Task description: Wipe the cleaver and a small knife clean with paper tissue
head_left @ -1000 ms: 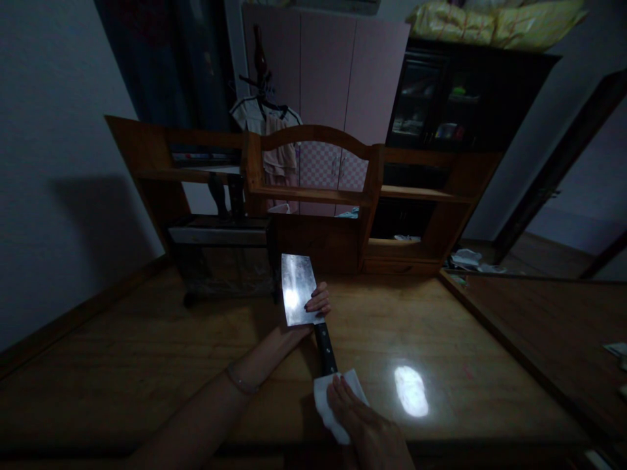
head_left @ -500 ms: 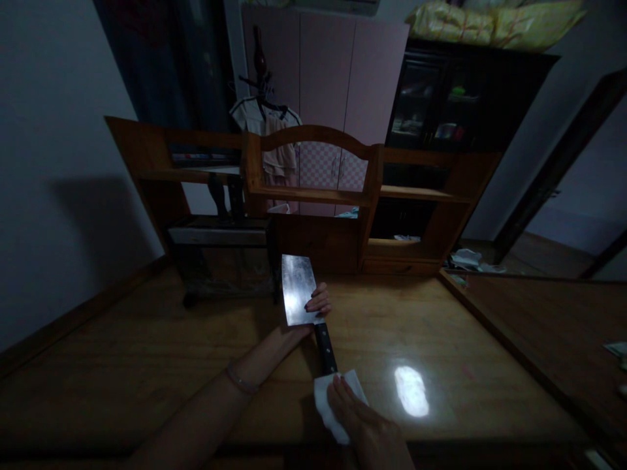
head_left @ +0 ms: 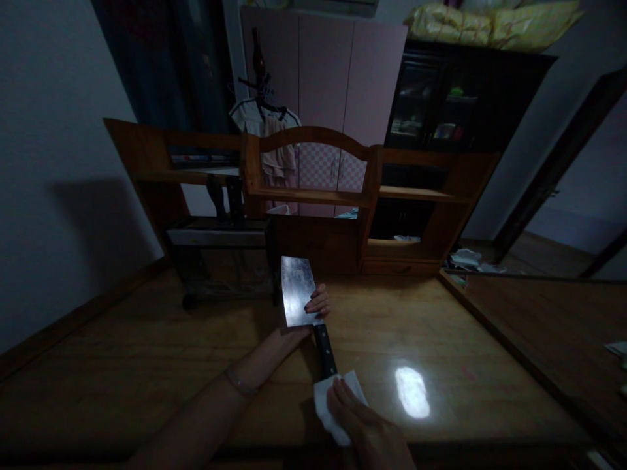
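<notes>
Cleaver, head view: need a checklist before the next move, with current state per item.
1. Left hand has a hold on the cleaver: ok, its fingers curl over the blade's right edge near the handle.
2. Those fingers are off the sharp edge: cannot tell, since the picture does not show which edge is sharp.
3. Right hand is on the white cloth at the handle's end: ok.
4. Right hand grips the handle through the cloth: cannot tell, the cloth hides the contact.
5. Blade is lifted off the table: ok, it tilts up and away.
6. Lighting is good enough to judge the blade surface: not ok, the scene is dim with glare.
</notes>
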Demonstrator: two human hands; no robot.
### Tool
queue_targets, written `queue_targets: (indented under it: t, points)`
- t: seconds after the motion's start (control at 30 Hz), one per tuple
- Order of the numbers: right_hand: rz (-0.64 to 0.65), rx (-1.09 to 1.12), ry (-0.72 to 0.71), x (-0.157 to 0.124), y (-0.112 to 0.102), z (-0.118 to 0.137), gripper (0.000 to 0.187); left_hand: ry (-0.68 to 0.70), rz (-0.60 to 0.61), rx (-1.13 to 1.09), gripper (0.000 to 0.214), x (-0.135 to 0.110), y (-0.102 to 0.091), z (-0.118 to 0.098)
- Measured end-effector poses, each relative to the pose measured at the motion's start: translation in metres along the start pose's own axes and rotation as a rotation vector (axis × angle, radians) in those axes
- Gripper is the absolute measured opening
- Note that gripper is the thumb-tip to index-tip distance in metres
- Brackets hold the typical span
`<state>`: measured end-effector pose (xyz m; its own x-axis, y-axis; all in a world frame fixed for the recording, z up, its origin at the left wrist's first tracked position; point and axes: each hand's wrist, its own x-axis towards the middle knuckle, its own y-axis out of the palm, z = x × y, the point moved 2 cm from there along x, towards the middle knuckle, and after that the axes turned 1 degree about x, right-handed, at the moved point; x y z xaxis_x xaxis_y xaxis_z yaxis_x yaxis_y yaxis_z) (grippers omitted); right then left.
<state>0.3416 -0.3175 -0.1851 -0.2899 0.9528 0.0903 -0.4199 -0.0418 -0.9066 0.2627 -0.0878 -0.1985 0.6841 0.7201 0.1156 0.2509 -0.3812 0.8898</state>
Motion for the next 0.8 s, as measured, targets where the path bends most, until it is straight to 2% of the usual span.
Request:
queue_targets:
  t: [0.17,0.47,0.8]
  points:
    - [0.004,0.091,0.034,-0.002,0.002,-0.003,0.069,-0.002,0.004,0.001,0.027,0.002,-0.001,0.0]
    - [0.005,0.224,0.061,-0.006,0.009,-0.007,0.068,-0.008,0.012,0.028,0.025,0.007,-0.006,0.0]
    - [0.022,0.212,0.078,-0.005,0.011,-0.01,0.072,0.007,0.013,0.038,0.03,0.008,-0.005,0.001]
